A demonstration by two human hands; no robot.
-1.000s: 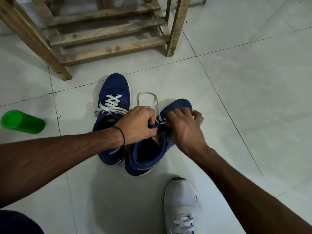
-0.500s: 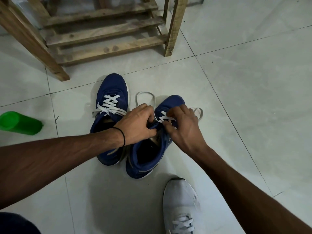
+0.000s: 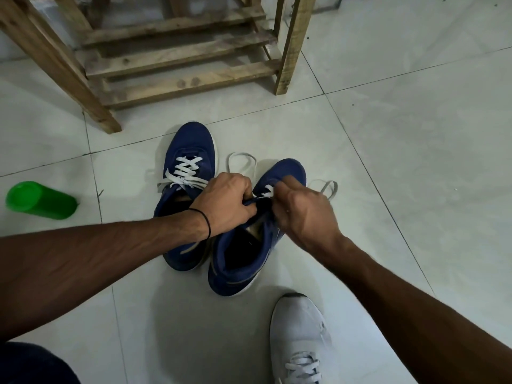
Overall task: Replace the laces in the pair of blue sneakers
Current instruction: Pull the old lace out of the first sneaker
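Two blue sneakers stand side by side on the tiled floor. The left sneaker (image 3: pixel 188 151) is laced with a white lace. The right sneaker (image 3: pixel 241 261) has only a few crossings of white lace (image 3: pixel 266 192) near its toe; loose ends loop onto the floor on both sides. My left hand (image 3: pixel 227 203) grips the upper edge of the right sneaker's eyelet flap. My right hand (image 3: pixel 302 214) pinches the white lace at the opposite flap. The eyelets beneath both hands are hidden.
A wooden rack (image 3: pixel 177 59) stands on the floor just beyond the sneakers. A green cup (image 3: pixel 41 200) lies on its side at the left. A white sneaker (image 3: pixel 299 336) on a foot is at the bottom, close to the blue pair.
My right hand has shifted left and toward me along the right sneaker, uncovering its toe and the lace crossings. A lace loop now lies to the right. My left hand barely moved.
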